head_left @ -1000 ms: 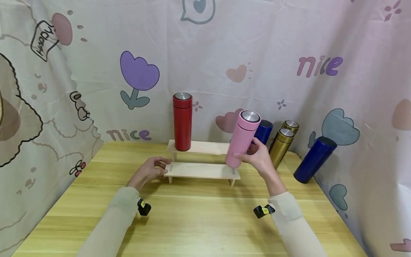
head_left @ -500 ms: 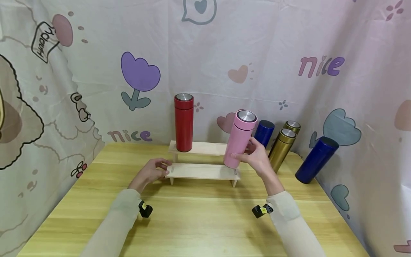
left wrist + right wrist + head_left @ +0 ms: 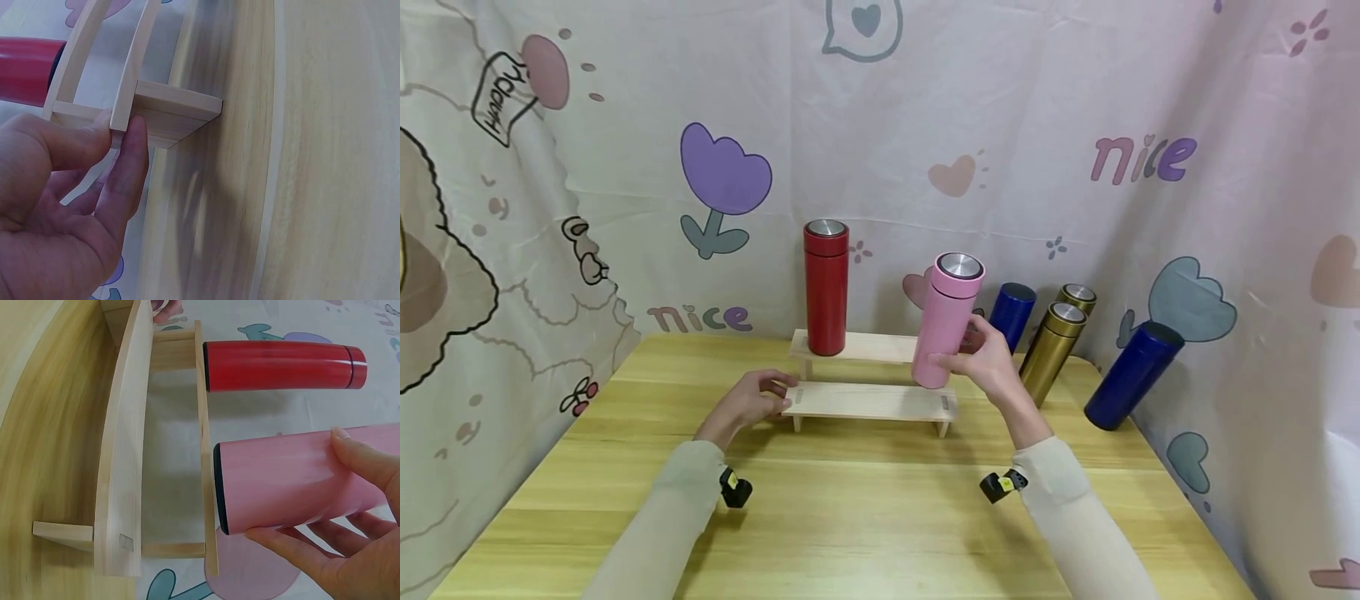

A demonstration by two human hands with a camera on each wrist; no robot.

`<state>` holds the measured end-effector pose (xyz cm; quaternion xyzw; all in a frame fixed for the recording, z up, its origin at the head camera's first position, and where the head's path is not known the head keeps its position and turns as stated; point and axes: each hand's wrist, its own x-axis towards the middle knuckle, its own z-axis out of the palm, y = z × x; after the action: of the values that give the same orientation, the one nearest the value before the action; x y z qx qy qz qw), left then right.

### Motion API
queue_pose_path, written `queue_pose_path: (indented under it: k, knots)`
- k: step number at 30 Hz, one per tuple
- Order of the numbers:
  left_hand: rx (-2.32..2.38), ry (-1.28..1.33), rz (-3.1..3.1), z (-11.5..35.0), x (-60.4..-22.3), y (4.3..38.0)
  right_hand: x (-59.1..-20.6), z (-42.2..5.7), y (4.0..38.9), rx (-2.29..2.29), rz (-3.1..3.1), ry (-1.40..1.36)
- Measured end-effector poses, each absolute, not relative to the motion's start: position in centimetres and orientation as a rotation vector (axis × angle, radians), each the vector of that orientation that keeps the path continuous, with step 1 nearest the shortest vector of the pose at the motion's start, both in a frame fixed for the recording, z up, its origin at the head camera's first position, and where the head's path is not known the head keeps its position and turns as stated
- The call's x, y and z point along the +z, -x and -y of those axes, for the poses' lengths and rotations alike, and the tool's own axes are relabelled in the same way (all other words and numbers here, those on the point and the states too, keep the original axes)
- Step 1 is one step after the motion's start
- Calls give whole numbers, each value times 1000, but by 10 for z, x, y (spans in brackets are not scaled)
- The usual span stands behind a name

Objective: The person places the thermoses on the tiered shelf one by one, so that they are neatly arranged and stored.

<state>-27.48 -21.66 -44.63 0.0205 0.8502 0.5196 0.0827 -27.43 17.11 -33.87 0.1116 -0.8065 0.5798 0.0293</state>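
Observation:
In the head view a pink thermos (image 3: 947,325) with a steel-topped lid leans slightly, its base near the right end of the upper board. My right hand (image 3: 992,362) grips its lower half. The right wrist view shows thumb and fingers around the pink body, its dark base close to the upper board's edge. A red thermos (image 3: 827,292) stands upright on the left of the upper tier. My left hand (image 3: 752,400) pinches the left end of the lower board of a two-tier wooden shelf (image 3: 872,402), thumb above and fingers below, as the left wrist view shows.
Behind and right of my right hand stand a blue thermos (image 3: 1013,312) and two gold ones, the nearer gold thermos (image 3: 1054,354) in front. Another blue thermos (image 3: 1133,375) stands near the right edge of the wooden table (image 3: 850,517). A printed curtain (image 3: 880,125) hangs behind.
My right hand has carried the pink thermos to the left, over the right end of the upper board, and it tilts less. The left hand stays at the shelf's end.

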Motion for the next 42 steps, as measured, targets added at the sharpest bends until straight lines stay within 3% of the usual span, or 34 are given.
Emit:
queue_pose_path:
  k: [42]
  knots:
    - [1512, -101, -2555, 217, -443, 274, -317, -127, 311, 1941, 2444, -299]
